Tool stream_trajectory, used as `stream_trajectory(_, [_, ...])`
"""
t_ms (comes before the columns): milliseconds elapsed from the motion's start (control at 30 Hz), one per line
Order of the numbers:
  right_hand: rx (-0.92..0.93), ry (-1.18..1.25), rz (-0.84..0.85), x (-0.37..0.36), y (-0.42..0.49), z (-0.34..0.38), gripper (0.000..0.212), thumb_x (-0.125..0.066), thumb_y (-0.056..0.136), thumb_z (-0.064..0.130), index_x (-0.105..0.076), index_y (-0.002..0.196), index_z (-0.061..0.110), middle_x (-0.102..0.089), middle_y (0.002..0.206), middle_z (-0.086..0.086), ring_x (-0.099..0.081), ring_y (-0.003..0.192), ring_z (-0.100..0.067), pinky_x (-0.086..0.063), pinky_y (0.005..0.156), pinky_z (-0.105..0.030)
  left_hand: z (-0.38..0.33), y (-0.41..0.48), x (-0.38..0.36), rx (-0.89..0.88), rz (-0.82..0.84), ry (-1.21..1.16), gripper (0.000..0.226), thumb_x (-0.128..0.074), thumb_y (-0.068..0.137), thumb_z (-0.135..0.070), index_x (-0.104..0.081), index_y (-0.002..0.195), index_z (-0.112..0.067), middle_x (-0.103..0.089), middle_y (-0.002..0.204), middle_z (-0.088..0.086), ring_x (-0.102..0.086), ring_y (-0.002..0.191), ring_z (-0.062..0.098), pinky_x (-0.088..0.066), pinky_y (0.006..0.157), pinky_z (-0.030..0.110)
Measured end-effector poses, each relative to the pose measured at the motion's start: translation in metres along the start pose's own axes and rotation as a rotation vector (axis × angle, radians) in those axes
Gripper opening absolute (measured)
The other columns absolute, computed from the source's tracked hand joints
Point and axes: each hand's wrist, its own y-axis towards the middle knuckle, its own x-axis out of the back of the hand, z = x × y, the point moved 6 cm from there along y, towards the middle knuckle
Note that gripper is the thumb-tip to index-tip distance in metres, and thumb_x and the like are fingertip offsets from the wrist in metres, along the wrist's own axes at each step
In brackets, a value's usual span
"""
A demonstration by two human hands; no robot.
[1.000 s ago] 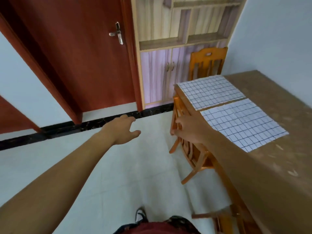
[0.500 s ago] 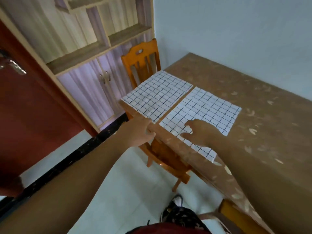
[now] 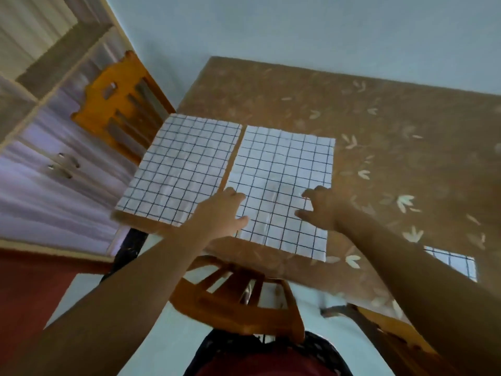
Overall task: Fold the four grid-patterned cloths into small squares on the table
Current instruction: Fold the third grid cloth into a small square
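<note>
Left grip, earlier at the brown leaf-patterned table's edge, now rests on the white black-gridded cloth mid-frame beside right grip, both loosely spread.

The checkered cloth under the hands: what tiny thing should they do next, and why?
Probably pinch the cloth by its near edge and fold it in half: it lies flat, unfolded, with the left hand and right hand over its near half.

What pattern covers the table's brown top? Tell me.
Pale leaf sprigs scattered over the brown table; the head view shows it.
</note>
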Motion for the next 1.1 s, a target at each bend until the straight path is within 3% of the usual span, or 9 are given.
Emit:
stream_trajectory(133, [-0.107, 0.053, -0.027, -0.001, 0.013, -0.018, 0.071, -0.056, 0.093, 0.062, -0.044, 0.148, 0.019, -0.054, 0.137, -0.011, -0.051, 0.129, -0.034, -0.047, 0.104, -0.051, -0.008, 0.06, -0.01, -0.135, 0.061, 0.026, 0.067, -0.054, 0.097, -0.051, -0.035, 0.154, -0.022, -0.043, 0.149, 0.001, -0.048, 0.133, 0.023, -0.049, 0.101, 0.043])
stream_trajectory(300, [-0.233, 0.104, -0.008, -0.016, 0.029, -0.027, 0.07, -0.056, 0.094, 0.06, -0.042, 0.15, 0.02, -0.048, 0.147, -0.01, -0.045, 0.137, -0.033, -0.045, 0.107, -0.05, -0.005, 0.113, -0.021, -0.264, 0.14, 0.013, 0.072, -0.056, 0.098, -0.05, -0.03, 0.157, -0.021, -0.037, 0.155, 0.002, -0.041, 0.139, 0.026, -0.045, 0.106, 0.046])
stream_trajectory(667, [-0.269, 0.018, 0.102, -0.059, 0.079, -0.043, 0.069, -0.06, 0.092, 0.06, -0.043, 0.144, 0.019, -0.049, 0.144, -0.01, -0.047, 0.134, -0.034, -0.042, 0.109, -0.057, 0.027, 0.172, -0.045, -0.31, 0.094, 0.091, 0.065, -0.061, 0.095, -0.045, -0.041, 0.15, -0.017, -0.045, 0.146, 0.004, -0.047, 0.129, 0.025, -0.052, 0.091, 0.04])
stream_trajectory(800, [-0.252, 0.004, 0.067, -0.066, 0.104, -0.052, 0.073, -0.061, 0.092, 0.057, -0.033, 0.15, 0.021, -0.037, 0.155, -0.009, -0.039, 0.141, -0.033, -0.045, 0.107, -0.056, 0.031, 0.187, -0.06, -0.318, 0.047, 0.142, 0.059, -0.063, 0.093, -0.038, -0.047, 0.145, -0.014, -0.048, 0.145, 0.008, -0.051, 0.126, 0.027, -0.052, 0.086, 0.038])
stream_trajectory(967, [-0.187, -0.032, 0.001, -0.064, 0.144, -0.057, 0.081, -0.065, 0.094, 0.049, -0.024, 0.156, 0.016, -0.018, 0.165, -0.013, -0.022, 0.152, -0.034, -0.036, 0.115, -0.057, 0.031, 0.22, -0.068, -0.288, -0.032, 0.145, 0.053, -0.07, 0.086, -0.024, -0.053, 0.135, -0.01, -0.053, 0.14, 0.011, -0.05, 0.129, 0.029, -0.046, 0.097, 0.042])
stream_trajectory(1100, [-0.157, -0.039, -0.042, -0.069, 0.165, -0.066, 0.084, -0.065, 0.094, 0.048, -0.019, 0.157, 0.017, -0.01, 0.169, -0.013, -0.013, 0.156, -0.033, -0.025, 0.121, -0.055, 0.04, 0.239, -0.082, -0.271, -0.034, 0.227, 0.066, -0.076, 0.083, -0.037, -0.049, 0.14, -0.015, -0.051, 0.142, 0.009, -0.047, 0.134, 0.03, -0.04, 0.107, 0.052])
